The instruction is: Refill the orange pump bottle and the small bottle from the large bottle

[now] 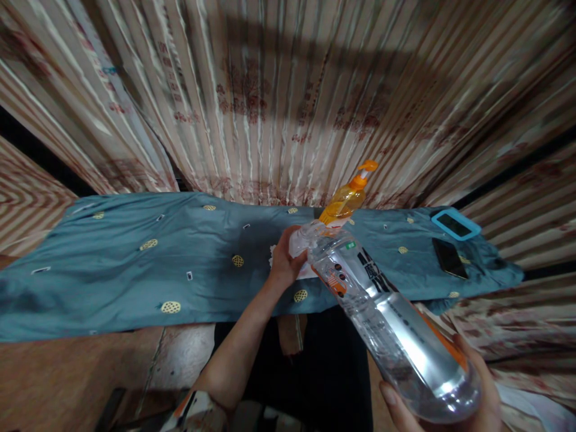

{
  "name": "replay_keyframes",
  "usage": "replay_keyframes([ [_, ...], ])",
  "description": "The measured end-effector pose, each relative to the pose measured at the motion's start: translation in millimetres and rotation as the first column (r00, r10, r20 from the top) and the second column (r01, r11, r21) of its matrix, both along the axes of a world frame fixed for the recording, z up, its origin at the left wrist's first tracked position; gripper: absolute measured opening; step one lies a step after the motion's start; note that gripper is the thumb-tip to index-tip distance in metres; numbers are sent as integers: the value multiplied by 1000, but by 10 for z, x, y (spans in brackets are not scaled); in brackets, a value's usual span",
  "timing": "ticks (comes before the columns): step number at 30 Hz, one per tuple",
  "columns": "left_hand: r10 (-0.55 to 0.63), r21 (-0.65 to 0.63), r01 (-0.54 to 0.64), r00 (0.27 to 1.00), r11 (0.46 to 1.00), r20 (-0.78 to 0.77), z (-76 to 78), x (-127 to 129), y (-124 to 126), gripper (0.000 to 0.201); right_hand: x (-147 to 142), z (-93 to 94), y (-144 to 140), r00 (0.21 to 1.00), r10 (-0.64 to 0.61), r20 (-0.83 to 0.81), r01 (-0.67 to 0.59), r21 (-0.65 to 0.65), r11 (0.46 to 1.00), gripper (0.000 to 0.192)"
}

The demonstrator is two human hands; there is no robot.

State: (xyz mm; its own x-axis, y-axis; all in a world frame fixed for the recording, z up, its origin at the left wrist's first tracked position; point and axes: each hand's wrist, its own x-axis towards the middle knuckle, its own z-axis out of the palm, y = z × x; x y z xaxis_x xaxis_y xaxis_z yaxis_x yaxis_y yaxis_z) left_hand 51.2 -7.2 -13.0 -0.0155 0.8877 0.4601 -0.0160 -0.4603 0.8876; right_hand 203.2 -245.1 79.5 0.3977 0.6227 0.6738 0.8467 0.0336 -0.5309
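Observation:
A large clear plastic bottle [360,300] with a silver, orange and black label slants across the front right, its neck toward the table's middle. My right hand [477,384] is wrapped around its base. At the neck end, the fingers of my left hand [285,261] are closed; a whitish piece [297,241] shows between them, and I cannot make out whether it is a cap or a cloth. Just behind the neck stands an orange pump bottle [344,201], partly hidden. Something white and flat [306,272] lies under my left hand, mostly covered.
A blue-green cloth with pineapple prints [135,264] covers the long narrow table. On the right lie a dark phone [450,258] and a light-blue framed device [455,224]. Patterned curtains [279,108] hang close behind the table and at both sides.

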Motion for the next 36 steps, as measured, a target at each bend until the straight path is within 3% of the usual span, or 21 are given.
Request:
replay_keyframes([
  [6, -19, 6, 19, 1000, 1000, 7, -7, -2, 0, 57, 1, -33, -18, 998, -47, 31, 47, -24, 999, 102],
  [11, -13, 13, 13, 1000, 1000, -1, -53, 14, 16, 56, 7, -28, -7, 1000, 0, 9, 0, -3, 1000, 105],
  [15, -18, 10, 18, 1000, 1000, 9, -40, 11, 12, 54, -8, -6, -4, 998, -53, 44, 54, -13, 998, 101],
  [20, -19, 7, 19, 1000, 1000, -6, -34, -3, 4, 55, -7, -10, -3, 1000, 13, -9, -13, 16, 1000, 103],
  [25, -22, -4, 22, 1000, 1000, 7, -43, 8, 8, 56, -32, -5, 1, 999, -40, -1, 40, -9, 999, 100],
  [32, -27, -18, 27, 1000, 999, 9, 24, -2, -10, 57, 32, -67, -6, 999, -8, 31, 8, -9, 1000, 104],
  [36, -20, 5, 20, 1000, 1000, 14, 1, 11, 4, 57, 108, -95, 5, 996, 87, 34, -88, 37, 995, 108],
])
